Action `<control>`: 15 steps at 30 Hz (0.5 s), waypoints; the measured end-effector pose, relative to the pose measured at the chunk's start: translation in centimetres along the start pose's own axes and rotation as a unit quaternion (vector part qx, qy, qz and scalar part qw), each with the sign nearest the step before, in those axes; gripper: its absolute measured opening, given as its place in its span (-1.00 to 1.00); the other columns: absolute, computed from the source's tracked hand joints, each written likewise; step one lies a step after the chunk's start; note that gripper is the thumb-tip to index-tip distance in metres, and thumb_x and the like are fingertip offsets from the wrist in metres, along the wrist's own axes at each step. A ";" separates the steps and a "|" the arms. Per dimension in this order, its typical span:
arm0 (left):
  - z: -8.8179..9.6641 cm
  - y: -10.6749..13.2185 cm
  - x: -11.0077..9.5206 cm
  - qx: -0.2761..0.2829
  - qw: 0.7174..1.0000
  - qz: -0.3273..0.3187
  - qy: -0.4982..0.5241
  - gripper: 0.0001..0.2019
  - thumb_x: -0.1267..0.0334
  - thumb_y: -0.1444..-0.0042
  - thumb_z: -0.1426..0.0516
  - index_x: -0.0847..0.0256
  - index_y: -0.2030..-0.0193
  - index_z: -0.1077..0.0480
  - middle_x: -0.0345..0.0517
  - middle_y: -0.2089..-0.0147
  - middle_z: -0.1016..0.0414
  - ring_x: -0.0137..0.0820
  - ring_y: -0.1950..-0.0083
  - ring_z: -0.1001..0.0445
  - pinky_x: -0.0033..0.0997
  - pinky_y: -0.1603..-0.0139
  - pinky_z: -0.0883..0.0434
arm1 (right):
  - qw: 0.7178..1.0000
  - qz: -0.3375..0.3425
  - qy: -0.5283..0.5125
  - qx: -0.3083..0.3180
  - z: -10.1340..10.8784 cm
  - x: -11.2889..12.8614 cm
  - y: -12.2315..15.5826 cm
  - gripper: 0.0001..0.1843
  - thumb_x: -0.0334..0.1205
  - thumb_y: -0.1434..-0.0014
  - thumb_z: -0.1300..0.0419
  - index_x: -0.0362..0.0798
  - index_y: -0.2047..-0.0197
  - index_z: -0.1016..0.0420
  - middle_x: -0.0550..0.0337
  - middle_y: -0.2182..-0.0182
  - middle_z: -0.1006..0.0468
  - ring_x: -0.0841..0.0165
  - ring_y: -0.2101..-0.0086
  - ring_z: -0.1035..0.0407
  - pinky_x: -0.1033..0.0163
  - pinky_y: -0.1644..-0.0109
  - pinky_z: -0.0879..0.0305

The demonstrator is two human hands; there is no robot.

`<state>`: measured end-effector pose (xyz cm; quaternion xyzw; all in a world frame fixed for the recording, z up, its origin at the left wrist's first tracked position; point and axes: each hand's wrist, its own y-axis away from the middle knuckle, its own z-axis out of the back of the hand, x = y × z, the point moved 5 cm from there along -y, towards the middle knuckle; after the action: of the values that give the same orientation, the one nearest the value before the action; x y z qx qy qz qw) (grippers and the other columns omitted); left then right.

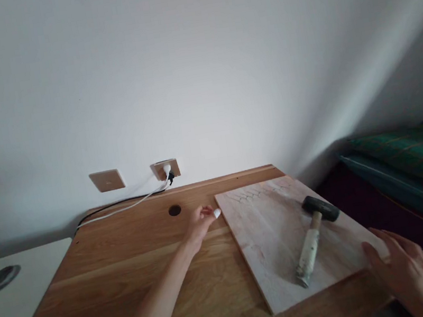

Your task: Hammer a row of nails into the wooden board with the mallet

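Note:
A pale wooden board point(265, 246) lies flat on the wooden tabletop. On it rests a mallet point(309, 247), its black head toward the back right and its worn whitish handle toward me. My left hand point(200, 227) is beside the board's far left edge, fingers curled. A small white piece point(217, 213) shows at those fingertips, close to the edge; I cannot tell whether it is held or worn on a finger. My right hand point(408, 269) grips the board's near right corner, thumb on top. Thin zigzag lines run along the board's far end, too fine to make out.
The wooden tabletop point(125, 274) meets a white wall and has a round dark hole point(175, 210). Black and white cables run from a wall socket point(165, 170). A white surface point(29, 300) stands left; green striped fabric point(419, 152) lies right.

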<state>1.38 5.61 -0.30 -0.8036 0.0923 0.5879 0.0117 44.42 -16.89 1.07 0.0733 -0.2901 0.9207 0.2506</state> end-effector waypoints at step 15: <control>-2.5 -6.5 -0.6 0.029 0.992 -0.031 -0.121 -0.73 0.49 0.11 -0.35 0.11 0.27 -0.51 -0.12 0.28 -0.54 -0.19 0.14 -0.56 -0.34 -0.04 -0.40 | 0.994 -0.063 0.041 0.077 -3.6 -6.1 -1.7 -0.25 0.30 -0.27 0.08 -0.06 -0.03 -0.71 -0.23 -0.06 -0.69 -0.27 -0.23 -0.44 -0.35 -0.18 -0.46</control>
<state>4.60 11.81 0.46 -0.7283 0.0821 0.6773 0.0645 50.61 -16.24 -2.75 0.0725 -0.2022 0.9251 0.3131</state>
